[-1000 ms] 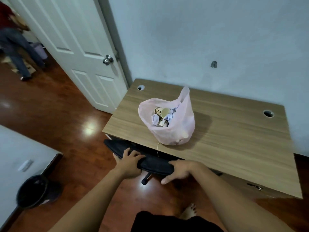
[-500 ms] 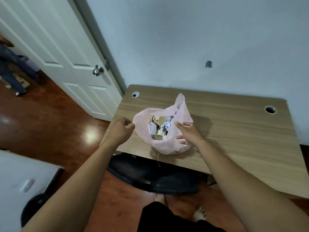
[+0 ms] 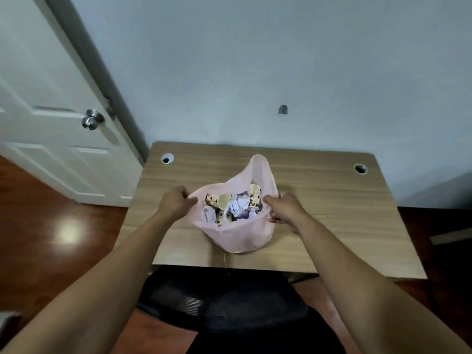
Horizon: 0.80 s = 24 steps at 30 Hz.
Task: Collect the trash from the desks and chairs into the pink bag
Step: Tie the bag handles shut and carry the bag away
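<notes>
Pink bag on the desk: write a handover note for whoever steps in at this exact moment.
Left hand: pinches the left rim of the pink bag.
Right hand: grips the bag's right rim.
The bag sits on the desk with its mouth held open, above the black chair.
Done: spotted paper cups and crumpled paper are inside.
Left: probably lifting or closing the bag. Other desks and chairs are out of view, so remaining trash cannot be judged.
</notes>
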Tool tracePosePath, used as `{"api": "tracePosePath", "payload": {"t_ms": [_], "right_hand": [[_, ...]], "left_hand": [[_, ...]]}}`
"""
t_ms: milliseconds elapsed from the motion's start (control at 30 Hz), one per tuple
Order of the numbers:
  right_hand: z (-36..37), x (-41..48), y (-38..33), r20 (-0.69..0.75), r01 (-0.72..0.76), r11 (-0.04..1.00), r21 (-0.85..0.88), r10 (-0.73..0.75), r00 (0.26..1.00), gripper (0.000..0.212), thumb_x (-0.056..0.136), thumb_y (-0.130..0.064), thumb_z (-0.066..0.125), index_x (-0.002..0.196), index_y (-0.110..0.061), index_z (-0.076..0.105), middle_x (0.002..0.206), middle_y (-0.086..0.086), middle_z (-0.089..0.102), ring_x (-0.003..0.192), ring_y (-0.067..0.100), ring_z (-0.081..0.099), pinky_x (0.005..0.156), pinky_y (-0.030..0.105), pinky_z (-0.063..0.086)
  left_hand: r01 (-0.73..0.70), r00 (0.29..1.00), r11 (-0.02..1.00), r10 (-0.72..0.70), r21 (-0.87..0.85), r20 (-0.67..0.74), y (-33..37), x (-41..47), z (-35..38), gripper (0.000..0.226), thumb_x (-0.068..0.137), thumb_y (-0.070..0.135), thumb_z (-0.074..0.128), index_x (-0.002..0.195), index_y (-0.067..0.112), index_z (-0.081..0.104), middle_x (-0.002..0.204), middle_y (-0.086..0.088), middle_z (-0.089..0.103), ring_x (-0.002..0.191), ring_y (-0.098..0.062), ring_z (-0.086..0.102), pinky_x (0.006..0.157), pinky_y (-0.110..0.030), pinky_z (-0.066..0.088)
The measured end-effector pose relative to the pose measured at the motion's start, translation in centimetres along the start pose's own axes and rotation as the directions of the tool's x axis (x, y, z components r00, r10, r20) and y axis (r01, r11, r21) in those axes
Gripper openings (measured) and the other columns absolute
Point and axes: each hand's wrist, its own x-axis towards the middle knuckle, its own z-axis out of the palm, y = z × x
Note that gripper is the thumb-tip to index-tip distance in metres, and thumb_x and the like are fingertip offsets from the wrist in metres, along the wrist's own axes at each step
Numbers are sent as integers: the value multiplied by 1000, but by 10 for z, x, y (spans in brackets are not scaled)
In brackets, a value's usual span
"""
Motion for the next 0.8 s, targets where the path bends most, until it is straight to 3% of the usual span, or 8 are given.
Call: {"api": "tracePosePath", "payload": {"t_ms": [100,200,300,433,533,633,733,800], "right_hand": [[-24,3,-3,-151,11,1000,15,-9,989,9,96,-15,64,90,-9,66,68,9,59,47,20,51,44,24,48],[-52,9,-16,-287,5,1000,10,-2,958,17,88,-17,66,80,-3,70,63,12,60,48,24,51,52,31,47],[-75,18,-34,-357,16,1000,-18,-22,934,19,81,-26,69,75,-8,73,67,13,67,52,26,57,59,39,52],[-98,17,-58,-446,18,989,-148,-83,891,33,82,-31,64,72,-1,75,67,17,76,58,34,75,64,46,65],[-104,11,-60,-446,-24,978,-207,-72,892,31,86,-30,64,77,-3,77,69,14,79,56,32,79,66,44,67],[-99,12,-56,-405,-57,981,-186,-24,914,24,90,-25,66,85,-5,80,74,8,82,59,29,80,62,37,63],[-92,13,-57,-329,-59,995,-80,29,944,18,101,-15,61,100,-4,76,82,10,82,54,23,77,53,27,57],[-88,8,-59,-239,-27,998,50,38,970,23,108,-7,49,107,-11,72,86,10,79,57,19,74,61,31,59]], "left_hand": [[11,1000,998,-11,-68,8,-2,17,-12,12,92,15,70,85,7,63,78,-12,74,77,-31,73,60,-31,44],[31,999,992,-32,-119,-3,6,40,-40,12,93,13,64,92,0,63,76,-13,76,67,-28,79,58,-32,51],[59,997,965,-68,-256,-26,24,56,-65,8,97,13,62,97,6,64,82,-10,71,63,-23,76,53,-28,48],[123,988,892,-153,-435,-33,39,67,-82,21,97,26,58,101,11,72,84,-8,76,66,-26,79,65,-30,53],[139,987,916,-160,-375,-23,40,69,-93,25,99,24,55,96,9,74,81,-8,76,67,-28,77,63,-28,50],[76,991,972,-98,-222,-89,35,71,-98,30,94,24,57,86,4,77,77,-8,80,57,-25,78,47,-23,51],[80,993,932,-106,-353,-55,33,71,-88,27,105,20,55,104,-2,71,89,-15,77,53,-24,73,34,-21,46],[151,988,847,-142,-510,56,32,70,-83,22,110,15,41,119,11,62,87,-12,73,55,-21,75,41,-21,49]]}}
